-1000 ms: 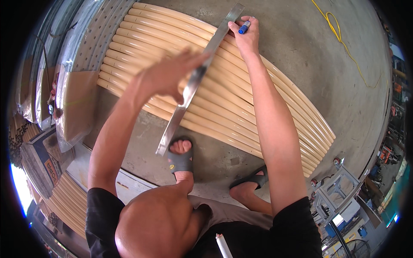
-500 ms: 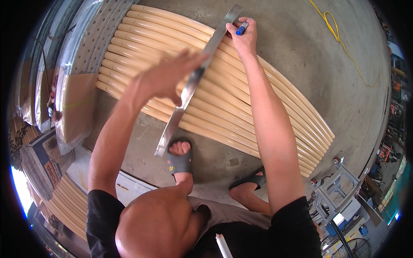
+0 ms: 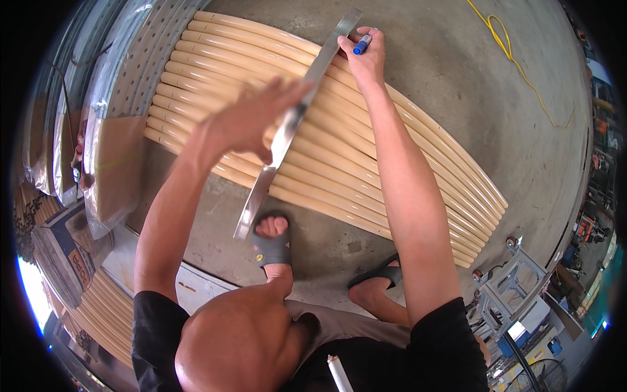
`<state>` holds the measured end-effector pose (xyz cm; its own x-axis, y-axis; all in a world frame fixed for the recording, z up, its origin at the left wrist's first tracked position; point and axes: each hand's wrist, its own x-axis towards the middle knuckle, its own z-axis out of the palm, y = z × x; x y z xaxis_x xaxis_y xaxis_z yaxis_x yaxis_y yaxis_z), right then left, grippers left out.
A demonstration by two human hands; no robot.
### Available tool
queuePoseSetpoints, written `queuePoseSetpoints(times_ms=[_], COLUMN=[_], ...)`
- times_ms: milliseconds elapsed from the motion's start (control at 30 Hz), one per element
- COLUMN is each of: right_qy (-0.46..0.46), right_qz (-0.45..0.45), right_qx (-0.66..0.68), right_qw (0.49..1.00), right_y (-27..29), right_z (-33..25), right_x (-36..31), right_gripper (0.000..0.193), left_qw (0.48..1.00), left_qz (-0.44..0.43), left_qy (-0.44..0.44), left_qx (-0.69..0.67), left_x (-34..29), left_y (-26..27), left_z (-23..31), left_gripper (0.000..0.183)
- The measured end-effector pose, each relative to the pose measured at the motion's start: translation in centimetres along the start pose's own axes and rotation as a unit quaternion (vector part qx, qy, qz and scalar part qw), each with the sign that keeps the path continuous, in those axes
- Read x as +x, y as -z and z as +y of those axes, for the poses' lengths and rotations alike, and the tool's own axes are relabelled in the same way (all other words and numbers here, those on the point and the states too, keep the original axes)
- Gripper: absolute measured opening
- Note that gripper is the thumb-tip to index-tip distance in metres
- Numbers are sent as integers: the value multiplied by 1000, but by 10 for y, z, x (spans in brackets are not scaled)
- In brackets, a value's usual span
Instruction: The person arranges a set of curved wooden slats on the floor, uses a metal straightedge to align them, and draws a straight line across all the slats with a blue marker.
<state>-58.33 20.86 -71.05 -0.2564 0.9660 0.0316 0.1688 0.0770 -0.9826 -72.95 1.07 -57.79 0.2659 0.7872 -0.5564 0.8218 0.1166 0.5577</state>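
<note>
Cream-coloured tubes (image 3: 339, 202) lie side by side on the floor, and a long flat metal bar (image 3: 282, 140) crosses them at a slant. My left hand (image 3: 245, 121) is blurred by motion; its fingers are spread, with fingertips and thumb at the middle of the bar. Whether it presses on the metal cannot be made out. Near the bar's far end, my right hand (image 3: 368, 64) is closed round a marker pen (image 3: 362, 44) with a blue end, fingertips beside the bar's edge. Short dark marks show on several tubes towards their left ends.
Plastic-wrapped perforated metal panels (image 3: 124, 85) stand at the left, above a cardboard box (image 3: 68, 251) and more cream tubes (image 3: 98, 320). A yellow cord (image 3: 506, 49) lies on the floor at the far right. A wheeled metal frame (image 3: 513, 287) stands at the lower right. My sandalled feet are beside the tubes.
My right hand has shifted slightly left with the marker pen, along the bar's far end. My left hand stays over the bar's middle, blurred in both frames.
</note>
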Motion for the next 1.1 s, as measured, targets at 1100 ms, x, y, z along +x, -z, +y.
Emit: queuePoseSetpoints(times_ms=[1100], right_qy=[37], right_qz=[34], right_qx=[0], right_qw=[999], right_y=[26], right_z=[-38], right_x=[-41], right_gripper=[31], left_qw=[998], left_qz=[26], left_qy=[-9], left_qx=[54], left_x=[-9], left_y=[-3], left_z=[-3], left_gripper=[138])
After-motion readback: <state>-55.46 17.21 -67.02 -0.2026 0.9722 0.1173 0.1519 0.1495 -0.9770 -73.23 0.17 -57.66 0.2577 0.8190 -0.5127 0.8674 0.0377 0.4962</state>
